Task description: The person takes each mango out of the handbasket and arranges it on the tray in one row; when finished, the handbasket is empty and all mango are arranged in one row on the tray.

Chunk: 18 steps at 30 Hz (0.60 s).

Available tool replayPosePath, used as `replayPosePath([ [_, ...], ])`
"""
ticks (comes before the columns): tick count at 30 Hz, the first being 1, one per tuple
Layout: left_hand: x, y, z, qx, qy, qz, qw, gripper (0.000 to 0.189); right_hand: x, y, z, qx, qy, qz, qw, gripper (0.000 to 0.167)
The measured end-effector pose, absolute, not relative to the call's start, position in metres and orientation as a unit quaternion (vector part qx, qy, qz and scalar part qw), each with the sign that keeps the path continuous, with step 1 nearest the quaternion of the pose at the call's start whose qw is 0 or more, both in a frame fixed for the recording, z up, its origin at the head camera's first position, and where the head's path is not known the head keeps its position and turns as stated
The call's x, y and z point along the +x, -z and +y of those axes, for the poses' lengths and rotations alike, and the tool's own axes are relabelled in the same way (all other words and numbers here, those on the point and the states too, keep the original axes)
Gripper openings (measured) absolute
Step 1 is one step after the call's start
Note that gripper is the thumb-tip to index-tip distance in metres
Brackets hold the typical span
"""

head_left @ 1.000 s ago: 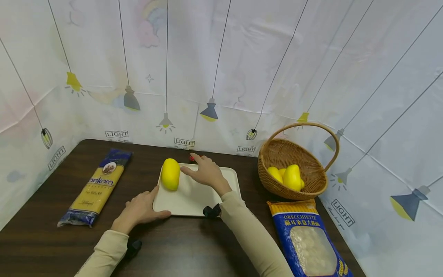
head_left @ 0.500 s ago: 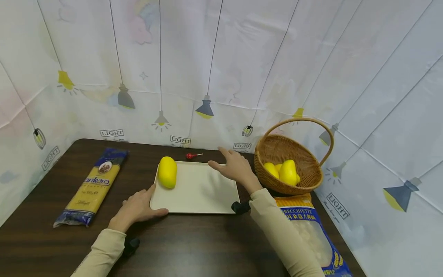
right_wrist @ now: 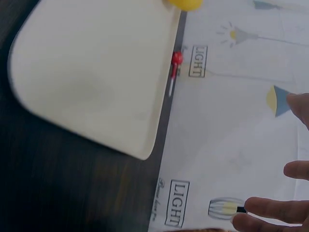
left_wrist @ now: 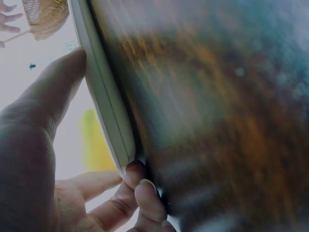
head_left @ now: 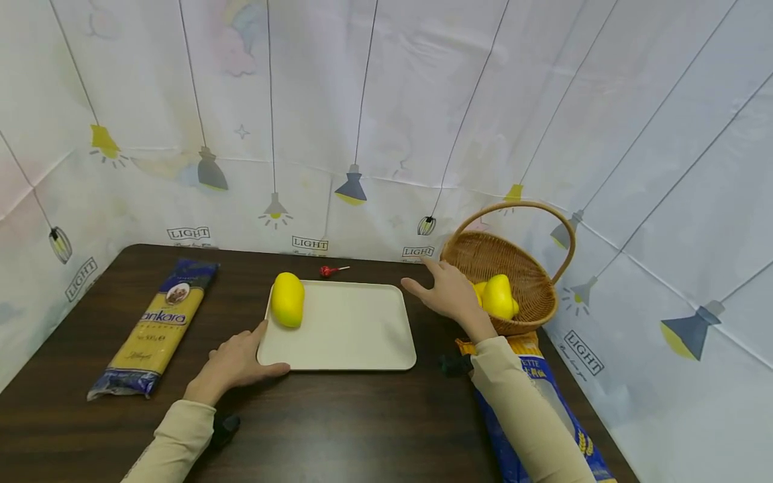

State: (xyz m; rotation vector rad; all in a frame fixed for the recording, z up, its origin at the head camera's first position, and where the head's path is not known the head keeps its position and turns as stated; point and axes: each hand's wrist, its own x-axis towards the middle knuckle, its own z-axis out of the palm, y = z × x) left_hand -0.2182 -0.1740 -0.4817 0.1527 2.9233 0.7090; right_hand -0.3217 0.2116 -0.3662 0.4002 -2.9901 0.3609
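Observation:
My left hand (head_left: 232,365) holds the near-left corner of a cream rectangular tray (head_left: 350,329), thumb along its front edge and fingers at its left side. In the left wrist view the thumb and fingertips touch the tray's rim (left_wrist: 107,92). A yellow mango (head_left: 287,300) lies on the tray's left end. My right hand (head_left: 449,295), fingers spread and holding nothing, is between the tray and a wicker basket (head_left: 531,268), covering part of the basket's left side. Inside the basket are several yellow fruits (head_left: 498,297), partly hidden by that hand.
A red lollipop (head_left: 327,271) lies behind the tray. On the left is an ankara pasta pack (head_left: 158,329). A blue orecchiette bag (head_left: 534,365) lies front right, partly under the right forearm. A printed curtain (head_left: 338,121) borders the dark table (head_left: 338,422).
My right hand has moved right, from above the tray beside the mango to the basket's left side, uncovering the lollipop. The left hand stays at the tray's corner.

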Motion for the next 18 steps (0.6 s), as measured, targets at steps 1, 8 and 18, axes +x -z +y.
replayPosePath([
  [1,-0.218,0.482,-0.174,0.050,-0.235,0.968,0.066,0.115,-0.321,0.366,0.216,0.129,-0.118,-0.983,0.057,0.082],
  [8,-0.219,0.481,-0.175,0.051,-0.234,0.969,0.065,0.115,-0.317,0.362,0.248,0.104,-0.107,-0.986,0.079,0.085],
  [18,-0.219,0.482,-0.174,0.050,-0.234,0.969,0.068,0.116,-0.314,0.359,0.289,0.067,-0.096,-0.989,0.091,0.085],
])
